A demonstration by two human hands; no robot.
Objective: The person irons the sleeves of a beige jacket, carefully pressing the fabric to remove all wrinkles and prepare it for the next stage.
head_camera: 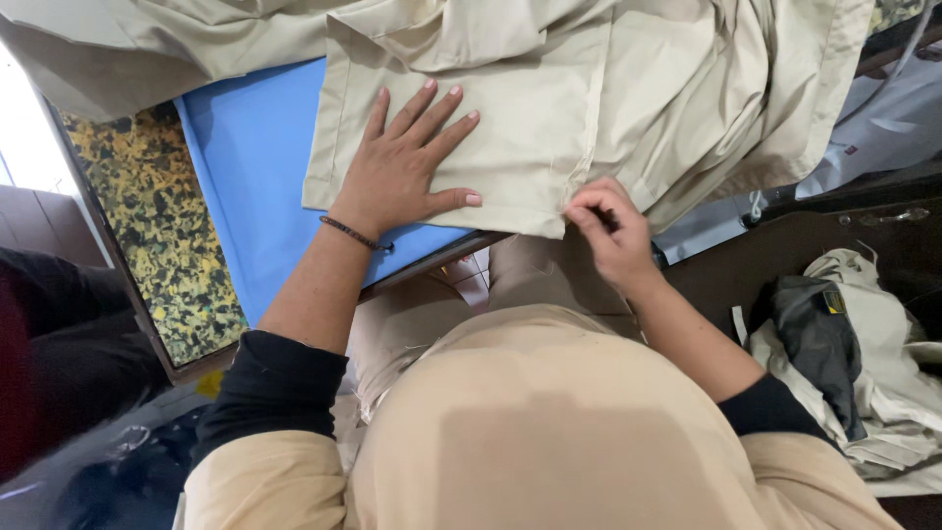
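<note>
A beige garment point(549, 108) lies spread over a blue-covered board point(250, 177). My left hand point(404, 162) presses flat on the garment with fingers spread, a thin dark bracelet on its wrist. My right hand point(608, 231) pinches the garment's lower hem at its near edge, fingers closed on the cloth. More beige cloth bunches up at the top of the view. My own beige top and black sleeves fill the lower part of the view.
A yellow-and-black patterned surface point(157, 236) lies left of the board. A heap of pale and dark clothes point(854, 353) sits at the lower right on a dark surface. A white garment point(883, 118) lies at the far right.
</note>
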